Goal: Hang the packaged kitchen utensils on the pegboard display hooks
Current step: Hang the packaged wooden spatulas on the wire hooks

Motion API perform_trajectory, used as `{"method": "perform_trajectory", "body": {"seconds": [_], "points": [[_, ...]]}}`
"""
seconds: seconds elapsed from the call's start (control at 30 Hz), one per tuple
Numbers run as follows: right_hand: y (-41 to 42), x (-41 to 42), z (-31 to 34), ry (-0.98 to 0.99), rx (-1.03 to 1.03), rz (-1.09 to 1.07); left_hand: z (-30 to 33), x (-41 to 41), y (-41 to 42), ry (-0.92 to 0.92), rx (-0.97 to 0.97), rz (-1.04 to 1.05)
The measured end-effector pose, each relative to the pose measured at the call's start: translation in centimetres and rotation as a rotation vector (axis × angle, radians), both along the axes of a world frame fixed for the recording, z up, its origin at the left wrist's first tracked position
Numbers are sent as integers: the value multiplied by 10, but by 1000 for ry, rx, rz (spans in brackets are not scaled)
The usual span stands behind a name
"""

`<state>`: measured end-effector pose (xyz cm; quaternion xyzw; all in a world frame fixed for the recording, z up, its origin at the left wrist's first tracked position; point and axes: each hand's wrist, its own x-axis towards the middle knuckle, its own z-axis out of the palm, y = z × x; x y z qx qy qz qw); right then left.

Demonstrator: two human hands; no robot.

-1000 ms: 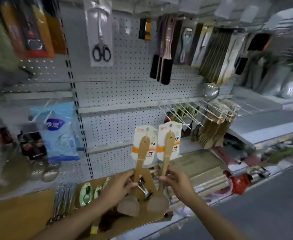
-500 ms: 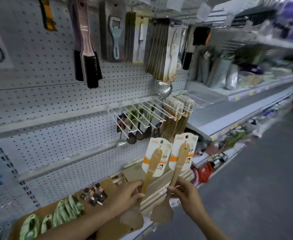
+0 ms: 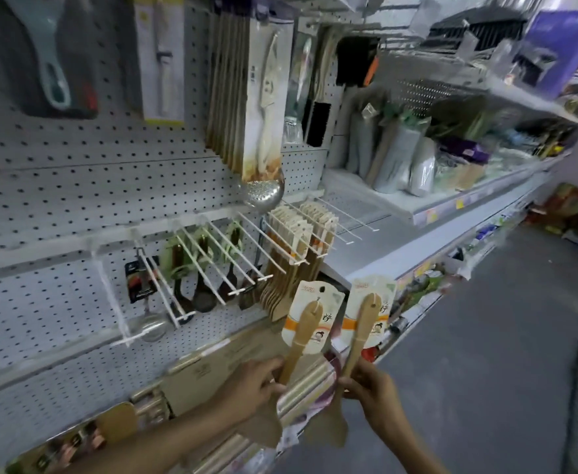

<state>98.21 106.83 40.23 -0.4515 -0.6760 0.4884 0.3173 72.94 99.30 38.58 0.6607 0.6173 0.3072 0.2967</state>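
**Two carded wooden spatulas held below the hook row**

Left hand (image 3: 253,384) grips the shaft of one wooden spatula (image 3: 299,340), fingers curled round it. Right hand (image 3: 371,391) grips a second spatula (image 3: 361,331) the same way. Both stand near upright, flat blades down, handle tips up, side by side but apart. Smooth pale wood; each handle backed by a glossy white card with an orange band and a punched hang hole at top.

Pegboard (image 3: 58,200): grey-white metal, regular small holes, matte. A row of thin white wire hooks (image 3: 219,258) juts outward just above the cards. Some carry dark ladles; one bunch of matching carded spatulas (image 3: 294,254) hangs packed tight. Two hooks (image 3: 345,220) to the right of it stand bare.

Right of the hands, grey aisle floor (image 3: 485,354), open.
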Motion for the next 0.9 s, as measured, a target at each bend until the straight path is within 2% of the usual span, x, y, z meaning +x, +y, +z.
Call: {"method": "perform_trajectory", "body": {"seconds": [0.3,0.67,0.9], "points": [[111,26,-3,-62,19,38,-7,30,85,-22,-7,38],[274,53,-31,-118,24,312,-38,82,190,0,0,281],[340,63,-47,-115,-77,452,-38,123,229,-14,-32,429]]}}
